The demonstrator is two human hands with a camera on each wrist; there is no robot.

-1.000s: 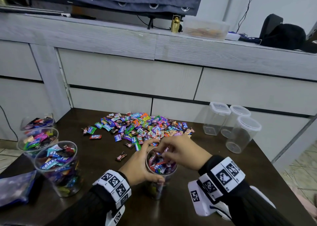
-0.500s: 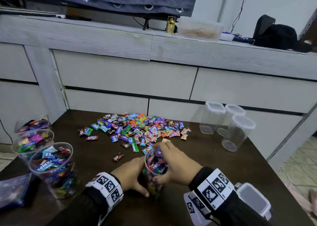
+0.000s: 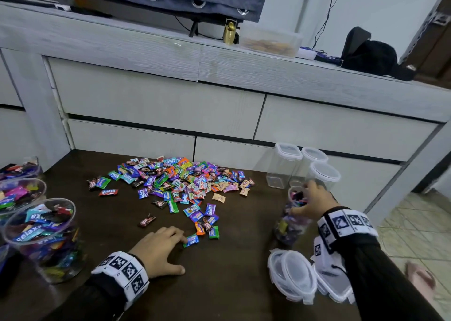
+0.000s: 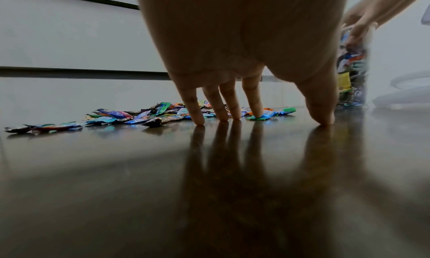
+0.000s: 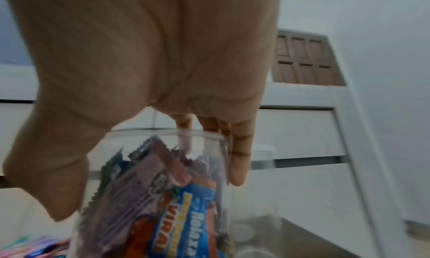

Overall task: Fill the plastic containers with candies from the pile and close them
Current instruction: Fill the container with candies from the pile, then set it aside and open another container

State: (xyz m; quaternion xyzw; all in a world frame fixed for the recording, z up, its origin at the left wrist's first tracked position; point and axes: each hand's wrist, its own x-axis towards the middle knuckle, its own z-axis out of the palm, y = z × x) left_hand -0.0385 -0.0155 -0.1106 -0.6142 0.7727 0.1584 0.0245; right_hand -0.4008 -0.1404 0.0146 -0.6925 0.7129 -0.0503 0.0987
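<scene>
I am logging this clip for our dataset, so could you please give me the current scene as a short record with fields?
Surface: dark table
Left hand: fingertips spread on the table, index tip touching a green-edged candy
Right hand: grip round the rim of a filled container, no lid on
Candy pile: loose, table centre
Open filled containers: left edge
Empty lidded containers: far right
Loose lids: near right, by the wrist

A grey cabinet (image 3: 156, 106) fills the upper frame. On its top, a brass padlock (image 3: 230, 31), a clear box (image 3: 271, 43) and a black bag (image 3: 371, 56) are seen at upper right.
</scene>
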